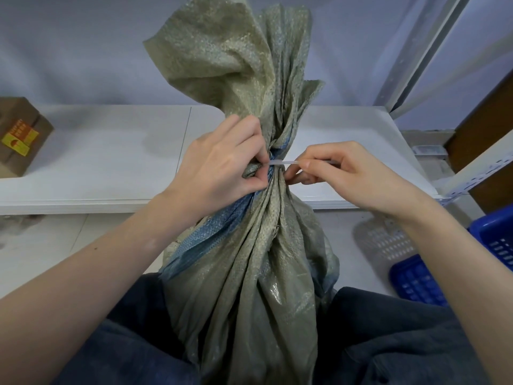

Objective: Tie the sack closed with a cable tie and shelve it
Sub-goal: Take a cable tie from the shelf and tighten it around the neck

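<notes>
While the woven grey-green sack stands upright between the person's knees, its mouth is gathered into a twisted neck, and the loose top fans out above that neck toward the wall. A blue stripe runs down the sack's left side from the neck. The left hand is closed around the bunched neck from the left, thumb and forefinger pinching at the spot where the white cable tie meets the fabric. The right hand pinches the free tail of the cable tie between thumb and forefinger and holds it out level to the right, so the strap runs straight from the neck to those fingers. Behind the sack lies a low white shelf, with a cardboard box at its far left end. A blue plastic basket sits on the floor at the right, just beside the right forearm.
</notes>
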Demonstrator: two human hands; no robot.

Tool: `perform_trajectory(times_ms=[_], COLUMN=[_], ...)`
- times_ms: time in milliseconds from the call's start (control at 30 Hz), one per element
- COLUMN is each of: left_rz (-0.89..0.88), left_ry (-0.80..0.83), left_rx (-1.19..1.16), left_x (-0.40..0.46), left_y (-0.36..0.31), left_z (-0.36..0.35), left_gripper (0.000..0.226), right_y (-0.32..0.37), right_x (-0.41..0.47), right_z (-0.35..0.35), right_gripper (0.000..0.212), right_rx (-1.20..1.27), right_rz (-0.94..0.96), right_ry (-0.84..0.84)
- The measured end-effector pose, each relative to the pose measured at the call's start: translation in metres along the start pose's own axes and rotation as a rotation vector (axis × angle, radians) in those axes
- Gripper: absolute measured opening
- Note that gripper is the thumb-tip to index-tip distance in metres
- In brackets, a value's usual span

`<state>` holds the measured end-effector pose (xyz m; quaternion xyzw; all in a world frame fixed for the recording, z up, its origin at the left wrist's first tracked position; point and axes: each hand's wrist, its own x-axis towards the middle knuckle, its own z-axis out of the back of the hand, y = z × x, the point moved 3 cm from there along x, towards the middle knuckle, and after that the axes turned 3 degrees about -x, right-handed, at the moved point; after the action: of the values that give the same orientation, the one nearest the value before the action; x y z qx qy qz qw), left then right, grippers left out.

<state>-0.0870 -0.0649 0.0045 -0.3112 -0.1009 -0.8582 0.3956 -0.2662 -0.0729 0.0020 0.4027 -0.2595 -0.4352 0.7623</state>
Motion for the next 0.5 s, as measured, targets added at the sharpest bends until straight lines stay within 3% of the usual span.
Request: perform_trajectory(times_ms=[500], left_rz=[0.025], left_ry=[0.014], left_rx=[0.02], left_x=[0.002], left_y=[0.007], left_z=[0.004], left_gripper=[0.007], right_y=[0.005], right_x=[-0.005], right_z=[0.009], right_gripper=[0.025], right_rx=[-0.127], right_rz=[-0.007], right_ry=[-0.031])
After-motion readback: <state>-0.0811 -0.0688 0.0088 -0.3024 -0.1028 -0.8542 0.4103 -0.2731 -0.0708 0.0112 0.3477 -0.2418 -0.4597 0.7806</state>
